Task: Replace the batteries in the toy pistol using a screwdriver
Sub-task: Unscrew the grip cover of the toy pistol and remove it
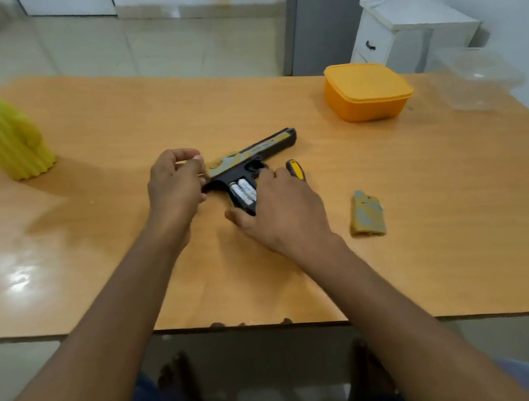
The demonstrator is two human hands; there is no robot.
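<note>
A: What does the pistol (252, 154) look like?

B: A black toy body lying flat on its side on the orange bench (112, 126), with a yellow-grey patterned slide. The muzzle points right and away. The handle compartment is open; two white batteries (243, 192) lie side by side inside it.

A: Where is the cover (366, 214)?

B: A small yellow-grey patterned plate lying on the bench, right of the pistol and apart from it, nearer the front edge.

A: And the screwdriver (296, 169)?

B: Only its black-and-yellow handle shows, just beyond the right hand (286, 207). Whether the hand touches it cannot be told.

A: How do the grips stand relative to the pistol?

B: The left hand (175, 185) sits at the rear of the slide, fingers curled with thumb and forefinger pinched together; it seems to touch the pistol's back end, but whether it holds anything cannot be told. The right hand lies palm down, fingers spread wide, over the trigger area and the handle's right side, thumb by the handle's base. It clasps nothing. The batteries sit between the two hands.

A: Anything else on the bench?

B: A yellow ribbed pot (6, 140) with a green plant at far left, an orange lidded box (366, 91) at far right, and a clear container (479, 77) beyond it.
</note>
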